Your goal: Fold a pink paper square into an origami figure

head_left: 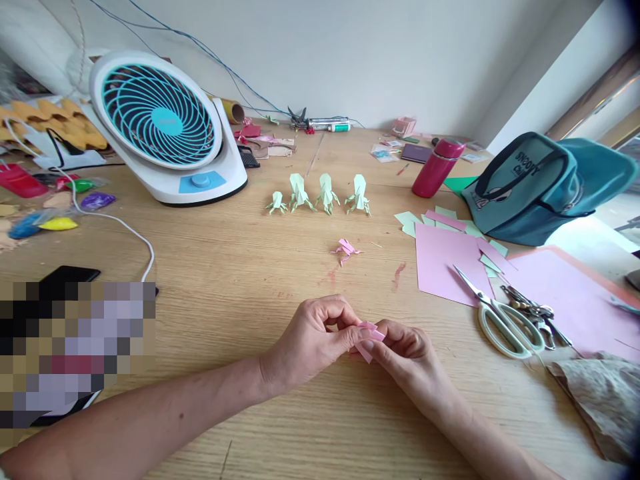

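Between my two hands is a small folded piece of pink paper (pixel 369 353), held above the front middle of the table. My left hand (pixel 320 333) pinches it with thumb and forefinger from the left. From the right, my right hand (pixel 407 350) grips it too, the thumb pressed on its lower part. Fingers cover much of the paper. Just beyond my hands sits a small pink origami figure (pixel 346 249) with thin legs. Behind it stands a row of several pale green origami figures (pixel 326 193), the leftmost one smaller.
Pink paper sheets (pixel 443 260), green scraps, white-handled scissors (pixel 505 327) and a bunch of keys (pixel 537 313) lie at right. Behind them are a red flask (pixel 439 168) and a teal bag (pixel 530 187). A fan (pixel 165 127) and white cable (pixel 120 220) occupy the left.
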The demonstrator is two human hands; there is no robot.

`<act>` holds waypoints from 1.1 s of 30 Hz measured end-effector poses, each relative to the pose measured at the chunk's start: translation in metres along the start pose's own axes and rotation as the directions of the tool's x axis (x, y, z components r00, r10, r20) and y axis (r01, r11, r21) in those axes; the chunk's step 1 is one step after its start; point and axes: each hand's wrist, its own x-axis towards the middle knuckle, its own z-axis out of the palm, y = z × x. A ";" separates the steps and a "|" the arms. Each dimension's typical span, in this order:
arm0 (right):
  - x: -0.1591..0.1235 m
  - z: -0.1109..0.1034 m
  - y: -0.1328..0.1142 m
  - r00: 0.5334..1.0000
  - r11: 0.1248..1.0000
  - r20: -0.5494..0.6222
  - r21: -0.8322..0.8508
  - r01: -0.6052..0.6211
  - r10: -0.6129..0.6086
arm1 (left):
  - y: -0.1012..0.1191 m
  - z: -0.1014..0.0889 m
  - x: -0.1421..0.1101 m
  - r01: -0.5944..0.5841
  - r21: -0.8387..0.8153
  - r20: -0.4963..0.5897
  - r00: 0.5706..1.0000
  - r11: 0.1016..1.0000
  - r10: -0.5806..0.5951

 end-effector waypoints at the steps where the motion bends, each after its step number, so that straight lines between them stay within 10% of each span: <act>1: 0.000 0.000 0.000 1.000 1.000 -0.001 -0.002 -0.002 0.002 | 0.001 0.000 0.000 -0.014 0.006 -0.003 1.000 1.000 0.014; 15: 0.000 0.002 0.002 0.999 0.997 -0.034 -0.082 0.010 -0.013 | -0.008 0.002 -0.002 -0.051 0.324 -0.037 0.997 0.945 0.067; 33: -0.002 0.002 0.009 1.000 0.979 -0.007 -0.204 0.009 -0.011 | -0.013 0.000 -0.001 0.012 0.206 -0.010 1.000 0.978 -0.010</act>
